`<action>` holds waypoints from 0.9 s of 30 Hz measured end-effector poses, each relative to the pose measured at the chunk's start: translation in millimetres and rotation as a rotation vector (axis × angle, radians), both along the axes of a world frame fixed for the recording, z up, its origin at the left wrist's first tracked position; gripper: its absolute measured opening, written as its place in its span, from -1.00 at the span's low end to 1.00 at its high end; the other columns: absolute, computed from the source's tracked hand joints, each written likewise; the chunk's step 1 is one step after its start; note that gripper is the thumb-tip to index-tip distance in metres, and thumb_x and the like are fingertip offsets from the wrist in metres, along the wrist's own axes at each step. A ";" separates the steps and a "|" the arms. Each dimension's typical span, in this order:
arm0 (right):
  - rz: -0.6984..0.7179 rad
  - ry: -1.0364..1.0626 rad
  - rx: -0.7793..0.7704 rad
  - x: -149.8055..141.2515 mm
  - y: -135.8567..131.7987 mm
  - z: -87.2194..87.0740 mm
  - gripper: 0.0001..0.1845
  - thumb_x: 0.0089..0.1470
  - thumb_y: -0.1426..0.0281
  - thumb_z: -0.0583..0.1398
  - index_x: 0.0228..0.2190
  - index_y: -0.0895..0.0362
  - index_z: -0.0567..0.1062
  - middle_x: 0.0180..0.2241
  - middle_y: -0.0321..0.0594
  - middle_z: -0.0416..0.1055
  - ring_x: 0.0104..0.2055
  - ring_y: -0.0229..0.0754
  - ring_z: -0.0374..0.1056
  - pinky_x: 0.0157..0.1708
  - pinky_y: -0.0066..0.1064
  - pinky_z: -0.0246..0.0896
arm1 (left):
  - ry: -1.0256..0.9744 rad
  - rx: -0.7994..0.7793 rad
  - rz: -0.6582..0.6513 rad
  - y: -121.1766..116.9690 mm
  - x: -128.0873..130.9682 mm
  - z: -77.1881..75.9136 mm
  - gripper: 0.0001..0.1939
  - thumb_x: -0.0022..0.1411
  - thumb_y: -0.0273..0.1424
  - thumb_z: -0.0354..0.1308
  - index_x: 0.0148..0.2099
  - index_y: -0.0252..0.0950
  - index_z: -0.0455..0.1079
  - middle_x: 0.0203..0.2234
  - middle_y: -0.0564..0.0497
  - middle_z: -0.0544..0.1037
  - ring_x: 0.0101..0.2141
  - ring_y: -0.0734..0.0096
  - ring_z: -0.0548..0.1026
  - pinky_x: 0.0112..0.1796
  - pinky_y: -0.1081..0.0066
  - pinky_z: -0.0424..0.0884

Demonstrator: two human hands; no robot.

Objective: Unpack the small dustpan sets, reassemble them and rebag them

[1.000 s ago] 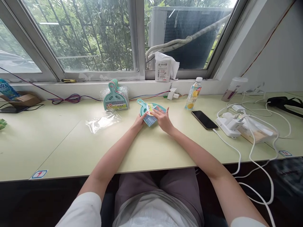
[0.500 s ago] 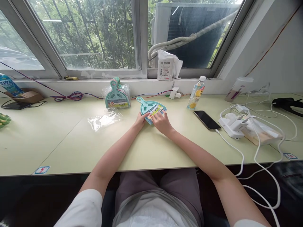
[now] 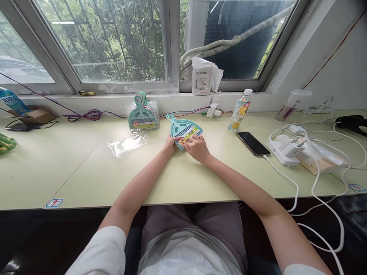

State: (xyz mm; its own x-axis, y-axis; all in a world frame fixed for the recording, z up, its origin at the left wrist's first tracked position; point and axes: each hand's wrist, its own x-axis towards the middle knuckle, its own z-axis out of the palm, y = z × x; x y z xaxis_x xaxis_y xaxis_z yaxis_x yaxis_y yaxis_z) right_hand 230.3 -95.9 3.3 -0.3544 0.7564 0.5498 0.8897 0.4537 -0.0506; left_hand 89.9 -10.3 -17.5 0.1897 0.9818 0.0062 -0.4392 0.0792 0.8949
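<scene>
A small teal dustpan and brush set [image 3: 181,126] is tilted over the table, its handle pointing up and left. It has a yellow-green printed label across the brush bristles. My left hand [image 3: 171,143] grips its lower left edge, with the thumb on the front. The curled fingers of my right hand [image 3: 197,147] press on the label and the lower right edge; some fingertips are hidden. Behind to the left stands a stack of similar dustpan sets [image 3: 143,114], partly wrapped in clear plastic. A crumpled clear plastic wrapper [image 3: 126,144] lies in front of the stack.
On the right are a drink bottle [image 3: 240,110], a phone [image 3: 252,143] on a charging cable, and a white power strip [image 3: 282,152] among tangled cords. A tissue pack [image 3: 201,80] stands on the sill. Bundled wires [image 3: 86,115] run along the back.
The view has tipped slightly, so the table sits a little higher in it. My right-hand fingers have shifted slightly on the label; both hands stay at the dustpan set.
</scene>
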 end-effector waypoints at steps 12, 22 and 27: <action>0.148 1.667 -0.639 22.6 34.5 -20.0 -0.71 0.04 0.37 0.21 -0.17 0.05 0.30 -0.15 -0.21 0.49 -0.20 -0.20 0.48 -0.14 -0.24 0.45 | 0.001 0.055 -0.096 -4.9 -0.7 5.6 -0.25 -0.13 -0.58 0.27 0.16 -0.22 0.23 -0.22 -0.05 0.58 -0.20 0.19 0.55 -0.07 0.12 0.44; 0.198 1.783 -0.637 16.5 29.2 -16.4 -0.76 -0.03 0.55 0.23 -0.31 0.08 0.32 -0.29 -0.27 0.54 -0.25 -0.17 0.52 -0.13 -0.19 0.50 | 0.022 -0.005 -0.077 -0.8 -2.6 3.2 -0.36 -0.09 -0.47 0.28 0.11 -0.19 0.29 -0.19 -0.05 0.56 -0.18 0.16 0.54 -0.10 0.15 0.44; 0.244 1.783 -0.588 24.2 30.8 -13.4 -0.74 -0.06 0.53 0.25 -0.29 0.09 0.35 -0.27 -0.29 0.53 -0.22 -0.20 0.52 -0.05 -0.22 0.46 | 0.216 0.016 -0.117 16.1 -18.3 18.5 -0.60 0.19 -0.14 0.07 -0.02 -0.28 0.37 -0.23 -0.15 0.54 -0.14 0.08 0.49 -0.13 0.15 0.42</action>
